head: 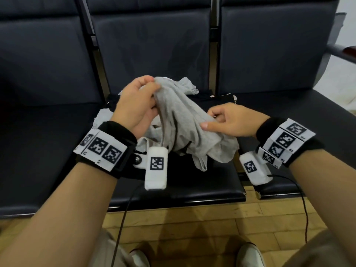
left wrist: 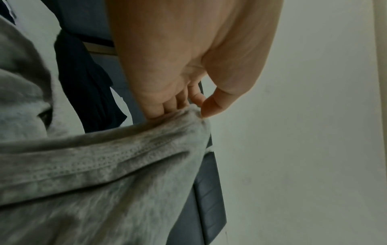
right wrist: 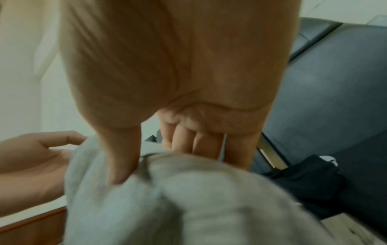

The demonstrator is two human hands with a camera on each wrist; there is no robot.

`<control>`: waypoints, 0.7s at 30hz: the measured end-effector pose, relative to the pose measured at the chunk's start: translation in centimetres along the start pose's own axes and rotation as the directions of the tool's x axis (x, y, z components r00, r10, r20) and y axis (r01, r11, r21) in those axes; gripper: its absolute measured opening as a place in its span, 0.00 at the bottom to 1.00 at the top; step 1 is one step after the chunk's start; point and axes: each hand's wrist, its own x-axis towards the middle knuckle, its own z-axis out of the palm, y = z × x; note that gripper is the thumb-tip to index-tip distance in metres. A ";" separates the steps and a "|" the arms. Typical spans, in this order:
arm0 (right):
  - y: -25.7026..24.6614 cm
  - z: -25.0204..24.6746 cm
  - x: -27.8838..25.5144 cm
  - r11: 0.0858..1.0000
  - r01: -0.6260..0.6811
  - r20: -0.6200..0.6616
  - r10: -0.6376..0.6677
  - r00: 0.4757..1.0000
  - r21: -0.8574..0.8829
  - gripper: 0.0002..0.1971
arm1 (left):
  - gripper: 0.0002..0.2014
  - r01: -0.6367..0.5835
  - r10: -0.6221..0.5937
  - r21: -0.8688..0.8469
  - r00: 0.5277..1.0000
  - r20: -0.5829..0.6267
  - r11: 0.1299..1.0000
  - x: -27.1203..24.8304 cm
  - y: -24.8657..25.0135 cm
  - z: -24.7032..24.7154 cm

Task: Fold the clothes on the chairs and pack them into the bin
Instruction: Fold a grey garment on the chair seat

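A crumpled grey garment hangs between both hands above the middle chair seat. My left hand grips its upper end, fingers and thumb pinching a bunched hem. My right hand pinches the cloth lower on the right, thumb pressed on top of the grey fabric. Under the garment lie a black piece of clothing and a pale one on the same seat. No bin shows in any view.
Three dark padded chairs stand in a row; the left seat and right seat hold nothing I can see. A wooden armrest juts out at the far right. Cables trail over the wood floor by my shoes.
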 end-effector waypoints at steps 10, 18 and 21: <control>2.3 -0.6 -0.7 0.946 -0.119 0.217 0.190 0.958 -0.301 0.05 | 0.05 -0.036 0.038 0.036 0.997 -0.065 0.999 0.0 0.8 -3.3; 3.4 -1.8 -0.9 0.956 -0.040 -0.311 -0.055 0.949 -0.291 0.02 | 0.22 -0.117 0.123 0.078 0.989 -0.082 0.990 -0.9 1.5 -3.5; 3.0 -2.1 -1.1 0.973 0.024 -0.429 -0.124 0.895 -0.231 0.04 | 0.24 -0.130 0.137 0.105 0.988 -0.066 0.986 -1.2 1.8 -3.5</control>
